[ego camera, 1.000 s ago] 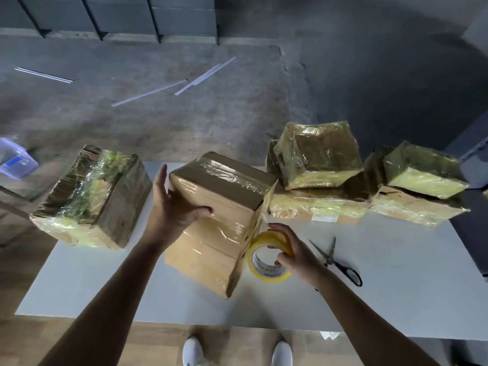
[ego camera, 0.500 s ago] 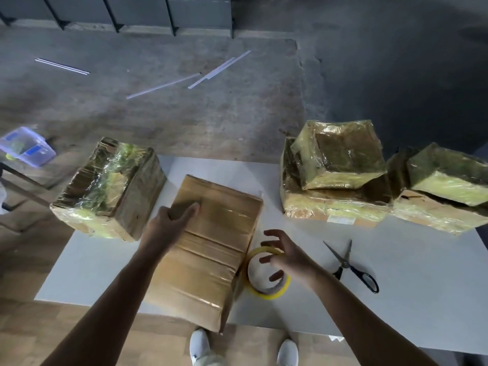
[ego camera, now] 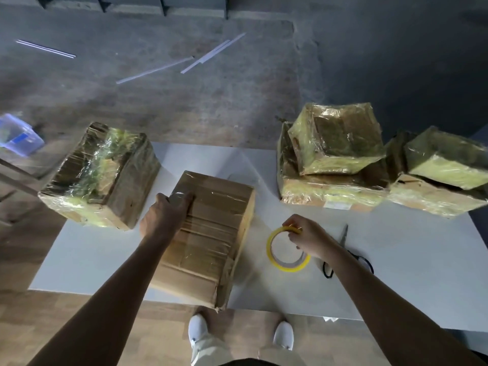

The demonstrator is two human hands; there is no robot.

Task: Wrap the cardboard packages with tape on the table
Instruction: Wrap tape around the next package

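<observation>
Centrally, a cardboard package (ego camera: 211,233) is seen lying flat on the white tabletop (ego camera: 92,254), with its near corner projecting past the tabletop's near edge at the lower middle of the frame. Bands of clear tape are seen across its top face. The left hand (ego camera: 165,213) is laid palm down on the package's far left corner. Its fingers (ego camera: 179,200) are stretched out nearly straight and rested on the taped top, and nothing is grasped.

Just right of the package, a tape roll (ego camera: 287,268) with a yellow rim is set on the tabletop. Its far rim is pinched from above by the right hand (ego camera: 307,237), whose fingers (ego camera: 295,221) are curled over the ring. Whether that side of the roll is raised off the tabletop cannot be told. A pair of scissors (ego camera: 344,235) is laid just right of the roll, its black handles partly hidden by the right wrist.

At the left of the frame, a film-wrapped package (ego camera: 97,175) is placed on the tabletop's far left corner. At the upper right, more wrapped packages (ego camera: 335,143) are stacked along the far edge. White strips (ego camera: 155,70) are scattered on the concrete floor beyond, and a clear plastic container (ego camera: 18,136) is seen at the left edge. White shoes (ego camera: 198,328) are visible at the bottom.
</observation>
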